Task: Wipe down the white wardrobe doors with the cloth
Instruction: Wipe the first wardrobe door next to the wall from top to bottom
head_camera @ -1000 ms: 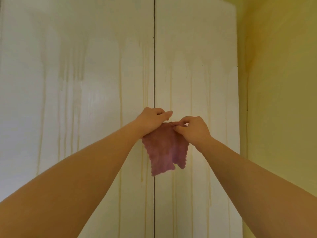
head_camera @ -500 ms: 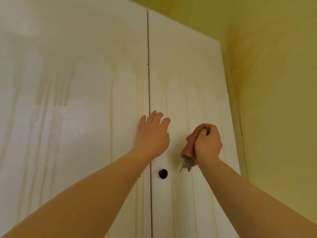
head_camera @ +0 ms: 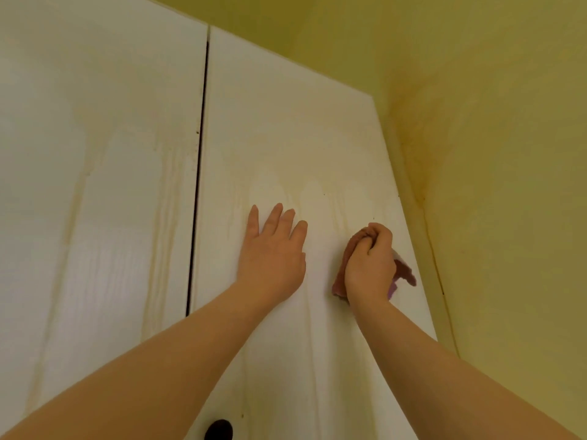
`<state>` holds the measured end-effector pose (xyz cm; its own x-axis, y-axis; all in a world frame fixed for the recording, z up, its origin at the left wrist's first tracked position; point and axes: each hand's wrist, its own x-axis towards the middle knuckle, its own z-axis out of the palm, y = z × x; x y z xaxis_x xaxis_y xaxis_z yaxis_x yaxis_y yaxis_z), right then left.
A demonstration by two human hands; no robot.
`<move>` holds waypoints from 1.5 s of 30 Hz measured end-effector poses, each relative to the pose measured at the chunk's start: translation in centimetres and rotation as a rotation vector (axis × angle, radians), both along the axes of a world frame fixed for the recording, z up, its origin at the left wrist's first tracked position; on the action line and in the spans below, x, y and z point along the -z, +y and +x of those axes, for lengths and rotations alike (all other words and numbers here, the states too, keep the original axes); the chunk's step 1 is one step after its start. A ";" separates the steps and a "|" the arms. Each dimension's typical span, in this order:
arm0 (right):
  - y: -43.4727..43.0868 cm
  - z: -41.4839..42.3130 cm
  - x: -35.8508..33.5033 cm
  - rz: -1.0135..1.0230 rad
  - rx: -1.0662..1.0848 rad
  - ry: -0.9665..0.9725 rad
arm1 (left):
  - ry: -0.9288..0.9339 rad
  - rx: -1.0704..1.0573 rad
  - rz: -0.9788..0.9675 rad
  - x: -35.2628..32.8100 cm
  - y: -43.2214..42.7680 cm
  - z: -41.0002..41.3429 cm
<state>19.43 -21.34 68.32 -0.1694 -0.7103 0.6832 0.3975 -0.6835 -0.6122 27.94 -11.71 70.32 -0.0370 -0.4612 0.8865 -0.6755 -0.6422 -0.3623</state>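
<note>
Foremost, cloth (head_camera: 404, 272): pinkish-mauve, bunched into a wad, gripped in right hand (head_camera: 370, 265) and pressed against right wardrobe door (head_camera: 286, 138). Fingers of that hand curled tight round the wad, knuckles turned toward the camera. Visible parts of cloth: a fold bulging above and left of the knuckles; a strip running down the left edge of the hand toward the wrist; a loose flap sticking out at the right, near the door's right edge. Remainder hidden under the palm.

Left hand (head_camera: 273, 252): laid flat on the same door, just left of the right hand, apart from both it and the cloth. Fingers straight, slightly spread, pointing up; nothing held.

Right wardrobe door: white, wood-grained, faint yellowish run marks trailing down from the far upper part.

Left wardrobe door (head_camera: 95, 185): white, similar streaks, parted from its neighbour by dark vertical gap (head_camera: 197, 201).

Black round knob (head_camera: 218, 430): near bottom edge of view, on the right door beside the gap, partly cut off.

Yellow wall (head_camera: 492, 154): right of the wardrobe, with a darker orange-brown stain in the corner by the door's upper right.
</note>
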 end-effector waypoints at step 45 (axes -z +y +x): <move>-14.5 -1.4 -13.2 -0.287 0.204 0.173 | -0.138 0.115 -0.176 -7.4 -7.2 -2.5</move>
<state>18.01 -35.89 81.51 -0.1519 -0.4498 0.8801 0.1431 -0.8911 -0.4307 25.49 -18.96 77.77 -0.2065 -0.2859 0.9357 -0.6996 -0.6254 -0.3455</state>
